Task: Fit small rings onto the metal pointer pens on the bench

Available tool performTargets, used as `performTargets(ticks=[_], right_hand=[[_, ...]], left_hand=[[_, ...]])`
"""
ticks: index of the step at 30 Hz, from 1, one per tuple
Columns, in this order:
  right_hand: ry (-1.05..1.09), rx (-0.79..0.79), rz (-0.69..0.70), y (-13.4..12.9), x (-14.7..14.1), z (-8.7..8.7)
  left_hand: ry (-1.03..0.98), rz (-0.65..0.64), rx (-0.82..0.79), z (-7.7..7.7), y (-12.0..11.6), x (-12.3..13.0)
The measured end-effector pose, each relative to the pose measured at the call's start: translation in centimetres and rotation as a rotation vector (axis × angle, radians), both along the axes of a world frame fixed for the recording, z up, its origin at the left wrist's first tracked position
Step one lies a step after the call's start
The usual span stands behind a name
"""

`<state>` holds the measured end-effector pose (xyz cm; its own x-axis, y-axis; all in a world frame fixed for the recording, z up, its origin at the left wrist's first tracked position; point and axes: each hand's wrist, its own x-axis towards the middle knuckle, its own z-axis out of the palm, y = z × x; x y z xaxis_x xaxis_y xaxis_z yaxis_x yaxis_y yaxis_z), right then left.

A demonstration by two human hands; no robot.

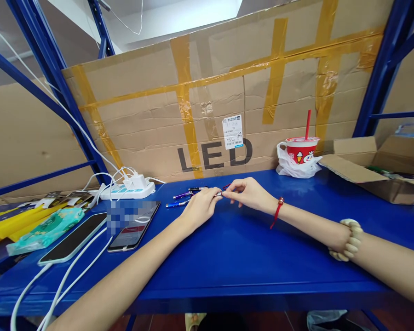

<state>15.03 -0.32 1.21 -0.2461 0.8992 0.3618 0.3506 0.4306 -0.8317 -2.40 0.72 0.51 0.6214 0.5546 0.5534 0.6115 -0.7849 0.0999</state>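
Near the middle of the blue table point(241, 257), my left hand point(202, 207) is closed on a small metallic pen-like item point(219, 194). The fingertips of my right hand point(244, 193) pinch the other end of it, where a thin red cord point(225, 186) shows. Behind and to the left of my left hand lie several slim pens: a blue one point(175, 204), a purple one point(181, 196) and a black one point(195, 189). My left hand partly hides them.
Two phones point(76, 239) point(134, 230) with white cables lie left, near a power strip point(133, 187) and a teal packet point(48, 230). A red cup point(301, 151) in plastic and an open cardboard box point(400, 170) stand right. Taped cardboard point(145, 124) rises behind.
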Motion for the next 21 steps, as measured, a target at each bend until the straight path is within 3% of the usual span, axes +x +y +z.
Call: performTargets(ticks=[4,8,14,21], right_hand=[[-0.013,0.022,0.050,0.21,0.23,-0.14],[-0.007,-0.042,0.118,0.18,0.48,-0.24],[0.085,-0.387,0.088,-0.41,0.35,-0.54],[0.281,-0.683,0.090,-0.61,0.21,0.24]], left_hand=[[-0.028,-0.097,-0.019,-0.15,0.08,-0.13],[-0.045,-0.108,0.018,-0.38,-0.23,-0.16],[0.169,-0.122,0.068,-0.59,-0.51,-0.29],[0.055,-0.161,0.059,-0.45,-0.32,-0.21]])
